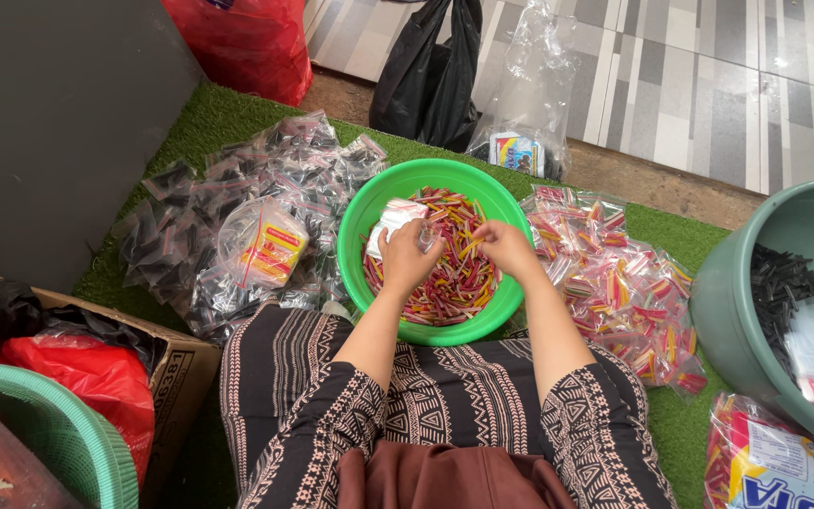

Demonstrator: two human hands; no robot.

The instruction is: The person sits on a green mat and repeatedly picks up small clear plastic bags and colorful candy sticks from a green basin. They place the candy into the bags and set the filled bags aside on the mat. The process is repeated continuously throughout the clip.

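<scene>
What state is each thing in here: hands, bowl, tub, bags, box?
Left hand: closed on a small clear bag, over the bowl.
Right hand: fingers pinched at the same bag.
Green bowl: upright, partly filled with coloured sticks.
Grey-green tub: upright, holding black sticks and a white bag.
Packets of coloured sticks: filled, piled on the mat.
Packets of black sticks: filled, heaped.
Cardboard box: open.
Black bag: slumped.

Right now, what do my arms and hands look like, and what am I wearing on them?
Both forearms are bare from about the elbow down. The left hand and right hand wear no gloves, and no rings or watch show. The sleeves are black fabric printed with pale geometric bands of zigzags and triangles, matching the patterned garment over the lap.
</scene>
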